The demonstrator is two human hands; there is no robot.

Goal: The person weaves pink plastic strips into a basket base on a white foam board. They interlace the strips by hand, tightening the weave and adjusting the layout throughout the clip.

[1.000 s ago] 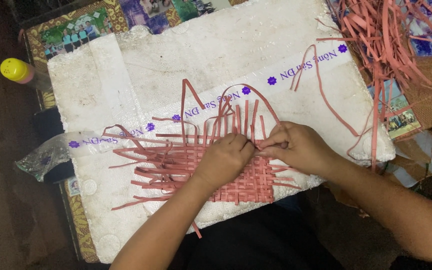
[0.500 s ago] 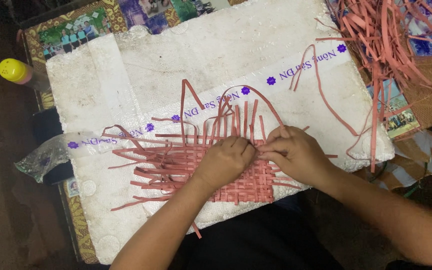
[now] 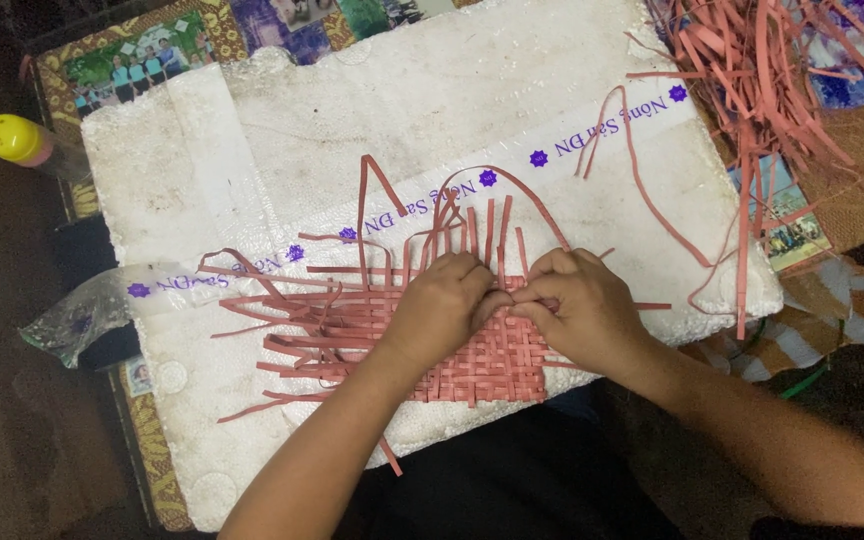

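1. The mat (image 3: pixel 482 360), woven of pink strips, lies at the near edge of the foam board (image 3: pixel 352 120); loose ends fan out left and up.
2. The left hand (image 3: pixel 439 307) and right hand (image 3: pixel 580 310) meet at its top edge, both grips pinched on a strip (image 3: pixel 501 240).
3. Bare board lies beyond.
4. A strip pile (image 3: pixel 772 80) crowds the right corner; a yellow cap (image 3: pixel 10 137) sits far left.

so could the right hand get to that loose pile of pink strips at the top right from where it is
Probably yes. The right hand rests on the woven mat, and only bare white foam board lies between it and the strip pile; nothing stands in the way.
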